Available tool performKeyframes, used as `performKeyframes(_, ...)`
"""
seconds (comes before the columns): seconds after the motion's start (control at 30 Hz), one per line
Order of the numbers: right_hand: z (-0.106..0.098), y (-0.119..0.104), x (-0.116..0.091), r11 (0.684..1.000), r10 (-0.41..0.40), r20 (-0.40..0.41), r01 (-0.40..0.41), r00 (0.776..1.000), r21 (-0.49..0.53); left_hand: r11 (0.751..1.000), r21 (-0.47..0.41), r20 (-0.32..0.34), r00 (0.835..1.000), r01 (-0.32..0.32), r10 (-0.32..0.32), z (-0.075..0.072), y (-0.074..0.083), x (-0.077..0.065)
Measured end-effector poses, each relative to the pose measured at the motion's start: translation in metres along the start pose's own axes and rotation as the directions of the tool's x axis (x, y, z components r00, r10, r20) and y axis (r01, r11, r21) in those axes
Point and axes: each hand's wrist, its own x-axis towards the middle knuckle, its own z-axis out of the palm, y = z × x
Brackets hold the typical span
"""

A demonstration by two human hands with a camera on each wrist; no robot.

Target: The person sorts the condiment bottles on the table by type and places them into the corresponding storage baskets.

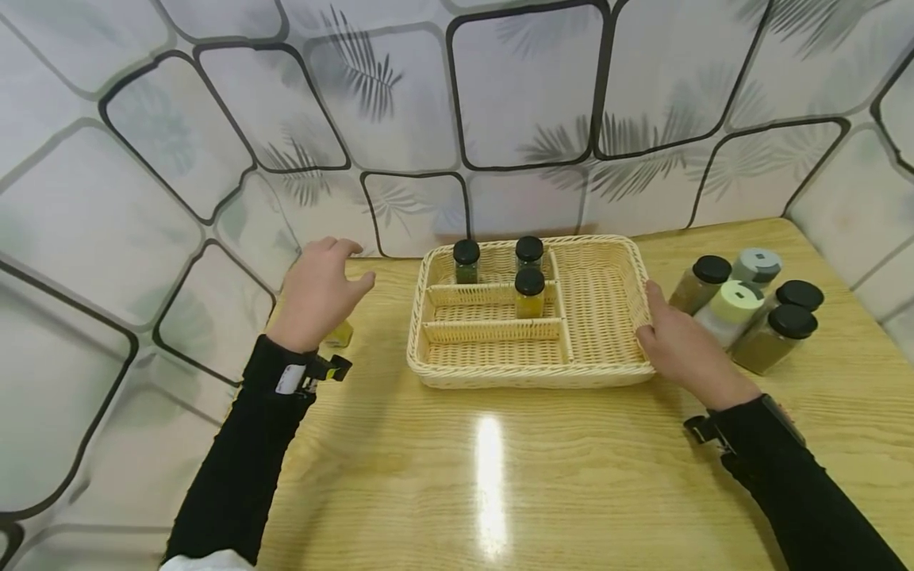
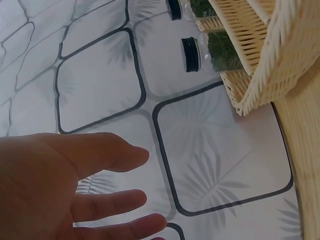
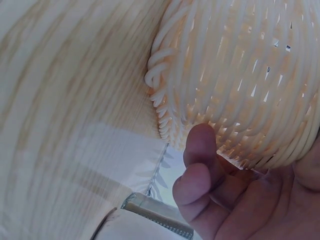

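Note:
A pale woven basket (image 1: 531, 373) with divided compartments stands on the table. My right hand (image 1: 689, 349) grips its right rim; in the right wrist view the curled fingers (image 3: 200, 142) lie against the outer wicker wall. Off to the basket's left, my left hand (image 1: 317, 289) hovers with thumb and fingers spread and nothing between them. Two black-capped jars, one with green contents (image 1: 467, 263) and another (image 1: 529, 252), stand in the back-left compartment. A jar of yellow spice (image 1: 529, 295) is in the middle-left compartment. The large right compartment holds nothing.
Right of the basket stand several jars: a green-capped one (image 1: 731, 309), a grey-capped one (image 1: 757, 267) and black-capped ones, such as a brown jar (image 1: 774, 337). A small yellow item (image 1: 340, 335) is partly hidden below my left hand. Patterned cloth walls (image 1: 528, 87) border the table.

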Motion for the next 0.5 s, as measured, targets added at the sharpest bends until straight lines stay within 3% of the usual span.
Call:
performKeyframes(0.2,-0.001,0.0,0.0,1.0,0.011,0.007,-0.011,1.0,0.0,0.997,0.0,0.014,0.996,0.083,-0.083,-0.004,-0.02,-0.005)
performKeyframes(0.5,-0.001,-0.001,-0.001,1.0,-0.018,-0.012,0.018,1.0,0.0,0.99,0.019,0.032,0.99,0.138,-0.139,-0.004,-0.042,-0.016)
